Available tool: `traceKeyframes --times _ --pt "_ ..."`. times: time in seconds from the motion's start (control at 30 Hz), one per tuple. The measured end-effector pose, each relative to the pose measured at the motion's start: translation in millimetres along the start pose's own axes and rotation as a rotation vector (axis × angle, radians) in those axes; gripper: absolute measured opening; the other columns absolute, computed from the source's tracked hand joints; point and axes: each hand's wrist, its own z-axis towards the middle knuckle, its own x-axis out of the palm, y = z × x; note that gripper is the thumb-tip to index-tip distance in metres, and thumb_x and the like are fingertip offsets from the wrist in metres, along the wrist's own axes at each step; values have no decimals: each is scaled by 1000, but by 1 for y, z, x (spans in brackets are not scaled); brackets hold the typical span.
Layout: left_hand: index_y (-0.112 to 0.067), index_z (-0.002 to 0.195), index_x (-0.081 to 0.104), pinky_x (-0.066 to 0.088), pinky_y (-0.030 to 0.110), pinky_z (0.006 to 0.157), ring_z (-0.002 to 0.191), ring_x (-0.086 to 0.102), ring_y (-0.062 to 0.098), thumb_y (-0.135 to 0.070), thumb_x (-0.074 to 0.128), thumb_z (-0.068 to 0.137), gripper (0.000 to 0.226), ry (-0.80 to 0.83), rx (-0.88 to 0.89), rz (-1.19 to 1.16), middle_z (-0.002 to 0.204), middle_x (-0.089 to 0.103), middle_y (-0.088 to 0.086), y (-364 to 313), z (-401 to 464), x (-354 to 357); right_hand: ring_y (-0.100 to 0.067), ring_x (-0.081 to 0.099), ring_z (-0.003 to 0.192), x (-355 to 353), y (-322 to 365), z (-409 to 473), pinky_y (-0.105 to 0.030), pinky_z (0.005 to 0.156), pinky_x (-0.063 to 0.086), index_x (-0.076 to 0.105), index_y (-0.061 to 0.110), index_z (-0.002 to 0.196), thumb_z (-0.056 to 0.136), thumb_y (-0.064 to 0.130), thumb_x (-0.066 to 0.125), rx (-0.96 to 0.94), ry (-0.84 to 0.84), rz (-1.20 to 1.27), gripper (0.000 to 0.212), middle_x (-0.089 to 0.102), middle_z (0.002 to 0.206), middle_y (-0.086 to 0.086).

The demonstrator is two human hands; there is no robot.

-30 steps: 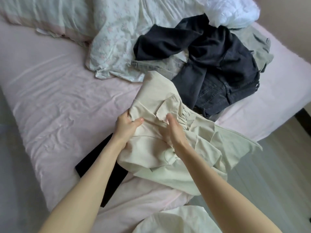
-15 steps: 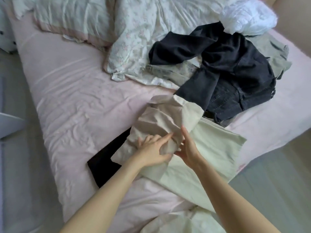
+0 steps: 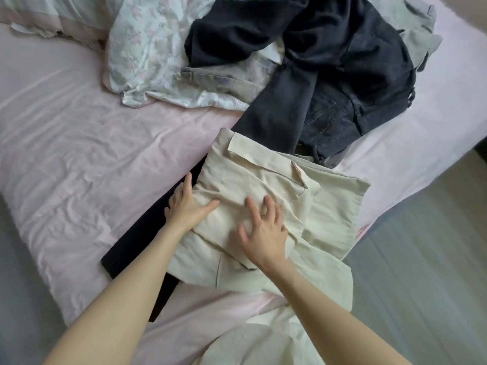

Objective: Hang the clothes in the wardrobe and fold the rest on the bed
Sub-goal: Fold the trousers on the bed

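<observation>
both hands flat, fingers spread, left hand and right hand pressing folded cream woven garment on wrinkled pink bed sheet, over black cloth; no readable labels.

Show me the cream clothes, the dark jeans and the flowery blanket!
cream garment (image 3: 324, 204), head view, flat right part.
dark jeans (image 3: 329, 106), head view, seat near the pocket.
floral duvet (image 3: 147, 48), head view, its crumpled corner.
</observation>
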Motion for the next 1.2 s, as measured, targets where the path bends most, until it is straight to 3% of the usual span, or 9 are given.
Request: traceKeyframes --times 0.2,0.3,0.43,0.63,0.83,0.9,0.97,1.1,1.2 --pt "-31 149 10 36 34 108 127 45 14 -37 82 65 111 395 -120 -488 143 39 -5 9 24 5 -20 -3 145 1 -26 40 -47 116 8 13 30 149 97 39 39 251 196 479 59 2 158 -5" --pt "-20 135 43 46 25 92 108 59 12 -21 80 71 74 242 -26 -500 121 60 -3 -4 16 7 -17 -4 145 -8 -24 43 -41 117 2 14 29 149 99 41 33 268 231 601 55 3 158 1" --pt "-13 118 57 49 20 78 101 63 19 -7 72 76 45 -102 105 -530 101 65 -5 -24 -10 -17 -10 1 145 -21 3 43 -32 118 0 16 25 149 100 40 30 196 257 810 54 9 158 8" --pt "-14 130 50 43 37 80 106 57 35 -18 68 79 54 -591 288 -7 121 61 11 -46 -55 -78 -4 43 125 -46 66 51 -44 113 27 42 38 133 96 51 34 147 500 1329 40 48 134 21" --pt "-36 148 11 26 36 100 124 33 21 -53 52 85 78 34 488 379 134 39 -3 -59 -92 -3 -18 60 112 -68 4 37 -37 97 46 57 26 124 97 52 30 210 284 1454 46 62 126 -1" --pt "-41 145 20 19 34 102 124 33 17 -52 48 89 64 208 555 389 132 43 -8 -59 -92 21 -19 57 117 -62 -27 26 -39 104 41 56 19 125 99 48 26 240 149 1487 50 63 124 -4" --pt "-32 136 46 24 29 101 122 41 16 -38 51 93 44 151 555 132 126 51 -6 -60 -84 34 -15 49 125 -49 -51 20 -37 110 34 51 17 130 101 43 25 284 -60 1398 47 56 133 -4" --pt "-26 140 39 32 37 104 126 33 22 -40 62 86 61 -203 310 15 138 35 1 -34 -39 25 -7 21 140 -24 -68 18 -25 113 18 13 24 148 94 43 47 375 -291 1131 67 19 155 6" --pt "-33 147 17 36 38 104 129 36 18 -58 69 71 95 215 -33 -277 148 29 -1 -15 -5 10 -14 31 136 -12 -69 28 -37 114 27 15 28 147 73 46 62 341 -189 1004 90 31 148 3"
